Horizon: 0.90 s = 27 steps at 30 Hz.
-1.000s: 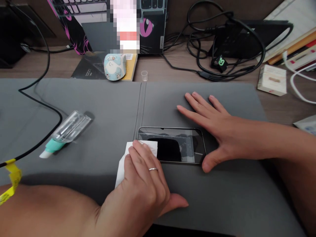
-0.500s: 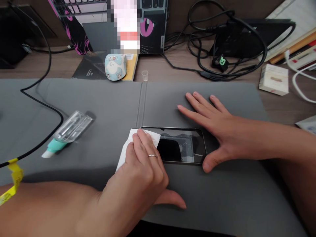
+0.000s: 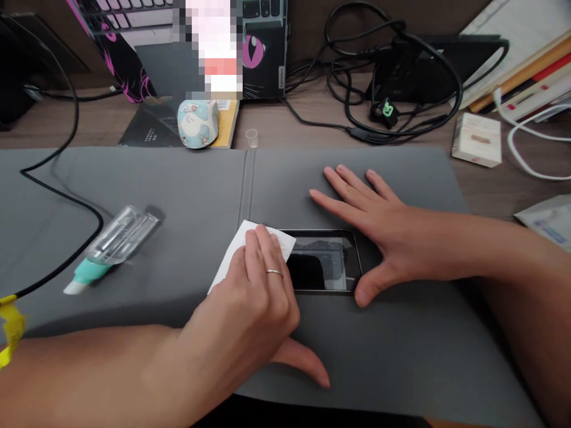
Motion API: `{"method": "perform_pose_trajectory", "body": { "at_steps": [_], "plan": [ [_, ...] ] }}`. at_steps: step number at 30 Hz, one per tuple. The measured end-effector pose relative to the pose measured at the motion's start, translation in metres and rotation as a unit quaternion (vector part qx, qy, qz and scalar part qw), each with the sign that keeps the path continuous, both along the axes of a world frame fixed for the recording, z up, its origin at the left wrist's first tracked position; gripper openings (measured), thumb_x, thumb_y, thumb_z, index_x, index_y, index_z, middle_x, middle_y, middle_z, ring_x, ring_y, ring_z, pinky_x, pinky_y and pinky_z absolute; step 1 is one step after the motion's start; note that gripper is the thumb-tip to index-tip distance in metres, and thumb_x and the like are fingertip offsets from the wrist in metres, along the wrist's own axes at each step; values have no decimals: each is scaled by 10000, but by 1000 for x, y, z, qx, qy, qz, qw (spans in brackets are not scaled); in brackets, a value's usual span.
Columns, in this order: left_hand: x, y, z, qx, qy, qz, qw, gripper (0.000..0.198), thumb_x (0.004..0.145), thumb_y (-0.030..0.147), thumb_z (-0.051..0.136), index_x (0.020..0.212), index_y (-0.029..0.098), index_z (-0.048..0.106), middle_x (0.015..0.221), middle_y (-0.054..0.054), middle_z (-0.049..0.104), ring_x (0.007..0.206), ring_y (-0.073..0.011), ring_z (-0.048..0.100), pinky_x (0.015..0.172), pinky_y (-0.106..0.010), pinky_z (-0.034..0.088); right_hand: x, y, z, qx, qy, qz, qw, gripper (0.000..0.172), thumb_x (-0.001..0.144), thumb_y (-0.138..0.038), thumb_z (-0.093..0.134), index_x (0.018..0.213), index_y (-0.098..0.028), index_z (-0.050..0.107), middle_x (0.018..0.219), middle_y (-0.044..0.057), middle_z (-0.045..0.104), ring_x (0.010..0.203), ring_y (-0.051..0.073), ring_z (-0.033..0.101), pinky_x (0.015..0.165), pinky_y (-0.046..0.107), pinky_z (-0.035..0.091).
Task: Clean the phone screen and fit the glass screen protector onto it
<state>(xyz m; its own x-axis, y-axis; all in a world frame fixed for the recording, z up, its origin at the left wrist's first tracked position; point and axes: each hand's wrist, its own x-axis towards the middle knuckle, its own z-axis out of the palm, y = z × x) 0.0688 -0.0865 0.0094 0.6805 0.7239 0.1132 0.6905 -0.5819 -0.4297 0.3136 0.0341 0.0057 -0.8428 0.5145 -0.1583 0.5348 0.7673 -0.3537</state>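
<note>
A black phone (image 3: 328, 261) lies screen-up on a grey mat (image 3: 401, 356). My left hand (image 3: 254, 303), a ring on one finger, presses a white wipe (image 3: 232, 252) flat onto the phone's left end with its fingers together. My right hand (image 3: 370, 226) lies flat and spread at the phone's right end, thumb against the near corner, fingers on the mat beyond it. The wipe and my left hand hide the phone's left part.
A clear spray bottle with a teal cap (image 3: 109, 246) lies on the mat at left, beside a black cable (image 3: 66, 196). Behind the mat are a patterned round object (image 3: 196, 122), a small clear cap (image 3: 252, 138), tangled cables (image 3: 392, 77), a white box (image 3: 475, 139) and books (image 3: 526, 65).
My left hand has slid the wipe up and to the right across the phone's left end. My right hand has stayed put. The view has shifted slightly.
</note>
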Motion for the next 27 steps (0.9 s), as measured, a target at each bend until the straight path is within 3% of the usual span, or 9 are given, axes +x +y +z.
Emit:
{"method": "perform_pose_trajectory", "body": {
  "at_steps": [13, 17, 21, 27],
  "plan": [
    [0, 5, -7, -97, -114, -80, 985, 1460, 606, 1037, 167, 1410, -144, 469, 1482, -364, 457, 1435, -435, 425, 1170, -466, 381, 1, 0, -2, -3, 6, 3, 1000, 1345, 661, -820, 710, 1636, -258, -27, 1692, 212, -115, 1529, 477, -94, 1150, 754, 21],
    [-1, 4, -9, -128, -128, -100, 978, 1394, 674, 1007, 173, 1449, -124, 423, 1538, -340, 396, 1484, -427, 343, 1212, -471, 324, -1, -1, 0, -11, -8, -3, 1000, 1360, 655, -839, 695, 1639, -202, 3, 1681, 237, -123, 1523, 489, -103, 1148, 758, 17],
    [-1, 7, -7, -144, -150, -114, 971, 1301, 755, 963, 165, 1455, -104, 420, 1546, -324, 400, 1496, -414, 327, 1225, -478, 300, -1, -1, 1, -14, -2, -4, 1000, 1356, 651, -830, 706, 1639, -227, 1, 1689, 213, -122, 1525, 488, -96, 1152, 754, 17],
    [-1, 16, -4, -200, -170, -135, 955, 1125, 846, 882, 324, 1479, -44, 409, 1566, -281, 403, 1497, -408, 328, 1220, -506, 302, -2, -3, 3, -22, -1, -8, 1000, 1348, 655, -810, 722, 1639, -237, 1, 1696, 194, -123, 1533, 466, -107, 1171, 720, -3]
  ]
}}
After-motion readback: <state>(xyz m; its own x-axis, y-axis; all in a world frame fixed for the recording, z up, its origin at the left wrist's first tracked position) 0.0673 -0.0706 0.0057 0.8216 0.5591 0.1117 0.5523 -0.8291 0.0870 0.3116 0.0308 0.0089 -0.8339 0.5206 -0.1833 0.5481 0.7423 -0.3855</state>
